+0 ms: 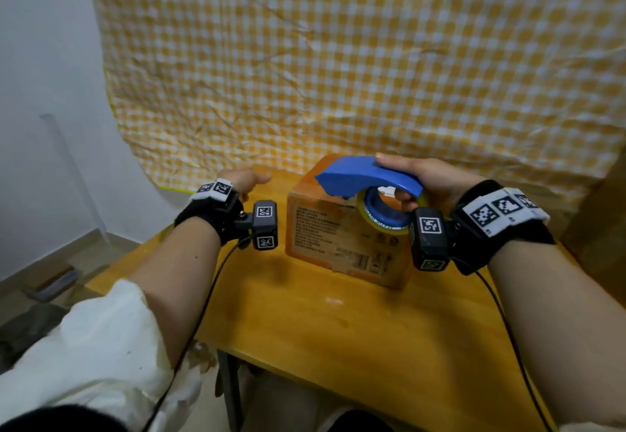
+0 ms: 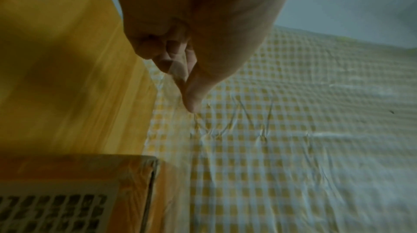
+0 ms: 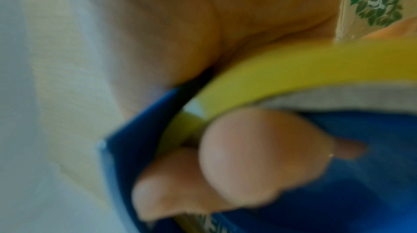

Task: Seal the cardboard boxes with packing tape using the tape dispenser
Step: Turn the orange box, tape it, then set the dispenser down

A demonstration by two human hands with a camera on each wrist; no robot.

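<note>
A brown printed cardboard box (image 1: pixel 345 238) stands on the yellow wooden table (image 1: pixel 338 330). My right hand (image 1: pixel 430 177) grips the handle of the blue tape dispenser (image 1: pixel 366 174) and holds it over the box's top right. The dispenser's nose points left, and the yellowish tape roll (image 1: pixel 382 218) hangs in front of the box. In the right wrist view my fingers (image 3: pixel 259 156) curl through the blue dispenser (image 3: pixel 338 183) under the tape roll (image 3: pixel 293 65). My left hand (image 1: pixel 244 179) hovers left of the box and holds nothing. Its fingers (image 2: pixel 171 49) are curled in with the thumb sticking out, above the box corner (image 2: pixel 135 174).
A yellow-and-white checked cloth (image 1: pixel 338 58) covers the wall behind and drapes onto the table's back. Another cardboard surface (image 1: pixel 603 228) stands at the right edge. The table's left edge drops to the floor (image 1: pixel 50 279). Cables run from both wrist cameras toward me.
</note>
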